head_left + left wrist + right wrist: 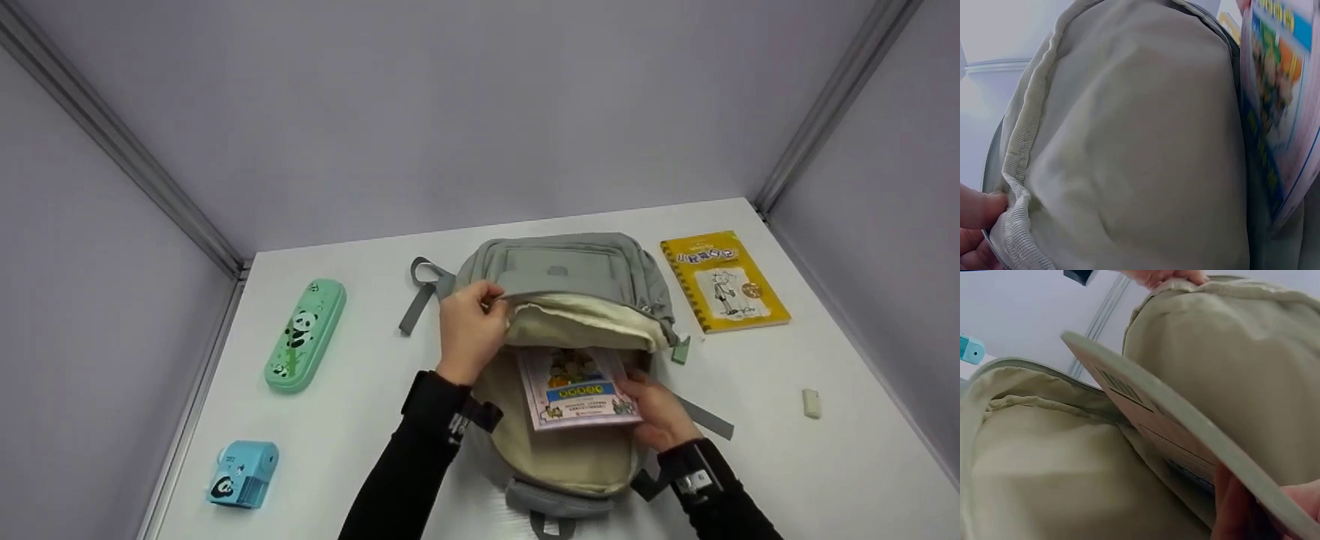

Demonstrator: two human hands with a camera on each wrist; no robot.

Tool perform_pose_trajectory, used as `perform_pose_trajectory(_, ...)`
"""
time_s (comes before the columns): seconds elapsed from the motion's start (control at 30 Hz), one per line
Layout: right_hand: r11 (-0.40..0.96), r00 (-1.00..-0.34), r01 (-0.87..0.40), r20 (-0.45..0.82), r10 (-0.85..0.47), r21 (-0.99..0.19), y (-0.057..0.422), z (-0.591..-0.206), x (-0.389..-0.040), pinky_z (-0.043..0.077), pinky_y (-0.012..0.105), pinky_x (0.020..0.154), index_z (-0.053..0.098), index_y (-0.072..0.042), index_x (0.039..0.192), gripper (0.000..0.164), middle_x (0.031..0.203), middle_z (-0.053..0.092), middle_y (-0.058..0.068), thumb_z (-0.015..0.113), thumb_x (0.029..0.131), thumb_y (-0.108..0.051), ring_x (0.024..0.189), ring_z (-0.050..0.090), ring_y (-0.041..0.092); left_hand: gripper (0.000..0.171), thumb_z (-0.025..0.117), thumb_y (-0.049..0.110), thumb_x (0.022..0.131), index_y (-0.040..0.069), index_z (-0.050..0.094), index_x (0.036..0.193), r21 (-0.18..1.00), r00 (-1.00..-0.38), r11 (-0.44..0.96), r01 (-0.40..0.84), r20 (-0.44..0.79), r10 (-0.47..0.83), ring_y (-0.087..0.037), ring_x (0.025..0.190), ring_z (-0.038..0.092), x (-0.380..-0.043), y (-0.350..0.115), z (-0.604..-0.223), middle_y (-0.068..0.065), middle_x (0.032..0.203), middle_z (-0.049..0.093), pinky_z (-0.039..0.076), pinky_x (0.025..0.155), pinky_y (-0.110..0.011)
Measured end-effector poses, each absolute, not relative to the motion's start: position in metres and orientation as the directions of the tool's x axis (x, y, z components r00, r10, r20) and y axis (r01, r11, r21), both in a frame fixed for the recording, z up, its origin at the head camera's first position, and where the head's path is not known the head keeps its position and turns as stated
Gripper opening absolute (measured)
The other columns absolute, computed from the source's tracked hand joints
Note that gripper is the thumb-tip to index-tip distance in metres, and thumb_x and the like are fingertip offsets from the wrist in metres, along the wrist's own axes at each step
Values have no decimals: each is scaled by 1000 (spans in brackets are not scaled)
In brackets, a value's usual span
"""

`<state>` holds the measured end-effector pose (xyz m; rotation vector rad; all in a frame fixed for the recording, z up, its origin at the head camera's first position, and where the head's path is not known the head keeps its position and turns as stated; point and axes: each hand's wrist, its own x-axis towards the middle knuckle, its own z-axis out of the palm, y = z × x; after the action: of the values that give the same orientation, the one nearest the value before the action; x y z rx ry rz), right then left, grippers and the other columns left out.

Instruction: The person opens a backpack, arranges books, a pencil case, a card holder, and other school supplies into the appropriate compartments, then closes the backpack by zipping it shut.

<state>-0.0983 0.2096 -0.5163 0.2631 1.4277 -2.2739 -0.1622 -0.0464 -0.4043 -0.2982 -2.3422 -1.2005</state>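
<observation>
A grey backpack (566,262) with a cream lining lies unzipped on the table. My left hand (471,324) pinches the edge of its front panel and holds it up; in the left wrist view the thumb (985,208) presses on the lining's seam. My right hand (660,411) grips a pink picture-covered book (581,390) by its right edge, thumb on the cover. The book's far end is inside the bag's mouth, under the raised panel. From the right wrist view, the book (1145,394) stands tilted between the two lined sides, its back with a barcode showing.
On the white table (360,450), a green panda pencil case (305,335) and a blue panda box-shaped item (244,474) lie left. To the right are a yellow book (724,282) and a small whitish eraser (811,403). Backpack straps (705,417) spread out sideways.
</observation>
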Motion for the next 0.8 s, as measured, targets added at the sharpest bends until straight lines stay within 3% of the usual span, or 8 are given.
perform_pose_trajectory(0.13, -395, -902, 432, -380, -206, -811, 199, -517, -114, 57, 24, 80, 2, -8, 161, 62, 101, 70, -5, 35, 108, -18, 89, 70, 9, 9, 65, -3, 78, 1, 73, 80, 702, -861, 587, 404, 509, -16, -22, 64, 68, -159, -46, -403, -11, 76, 74, 54, 62, -33)
perform_pose_trajectory(0.23, -375, -913, 404, -396, -102, -835, 191, -516, -117, 58, 25, 75, 14, -15, 161, 60, 96, 71, -6, 40, 107, -18, 82, 71, 10, 9, 65, -3, 79, 1, 73, 80, 699, -856, 581, 417, 517, -8, -22, 63, 68, -159, -47, -404, -12, 76, 74, 54, 62, -33)
perform_pose_trajectory(0.33, -287, -925, 371, -377, -37, -883, 189, -517, -113, 56, 23, 70, 22, -9, 159, 57, 89, 69, -5, 43, 106, -17, 75, 69, 8, 9, 65, -4, 79, 1, 73, 81, 698, -854, 580, 419, 520, -10, -22, 63, 67, -159, -47, -406, -12, 75, 73, 53, 62, -31)
perform_pose_trajectory(0.47, -208, -928, 373, -357, -108, -904, 196, -520, -105, 55, 21, 66, 26, 7, 151, 52, 84, 67, -5, 41, 107, -16, 71, 67, 6, 9, 66, -4, 78, 1, 73, 80, 703, -854, 582, 407, 519, -30, -21, 62, 66, -160, -48, -409, -11, 72, 73, 51, 61, -28)
perform_pose_trajectory(0.57, -300, -912, 408, -368, -182, -862, 202, -525, -102, 56, 22, 71, 23, 4, 149, 48, 89, 67, -4, 35, 108, -18, 78, 68, 7, 9, 66, -5, 76, 0, 73, 79, 709, -854, 576, 406, 519, -38, -20, 62, 66, -160, -48, -411, -11, 71, 73, 51, 60, -28)
perform_pose_trajectory(0.67, -455, -912, 408, -380, -155, -792, 206, -526, -105, 56, 24, 79, 16, -5, 154, 50, 98, 67, -2, 31, 109, -20, 87, 69, 10, 9, 66, -5, 76, 0, 72, 78, 714, -855, 569, 409, 517, -34, -21, 61, 66, -158, -48, -411, -11, 72, 73, 52, 60, -28)
perform_pose_trajectory(0.73, -533, -914, 384, -391, -106, -754, 207, -526, -111, 56, 24, 82, 21, -11, 153, 46, 101, 66, 0, 31, 109, -21, 91, 69, 11, 8, 66, -5, 76, 0, 72, 78, 713, -854, 566, 414, 519, -29, -21, 61, 66, -156, -47, -411, -12, 72, 73, 52, 60, -28)
perform_pose_trajectory(0.8, -577, -915, 362, -397, -71, -732, 206, -526, -118, 56, 24, 82, 36, -16, 143, 35, 101, 66, -1, 31, 108, -18, 91, 68, 11, 8, 66, -5, 77, 0, 72, 78, 712, -853, 565, 418, 521, -24, -21, 61, 66, -155, -46, -411, -12, 73, 73, 52, 60, -27)
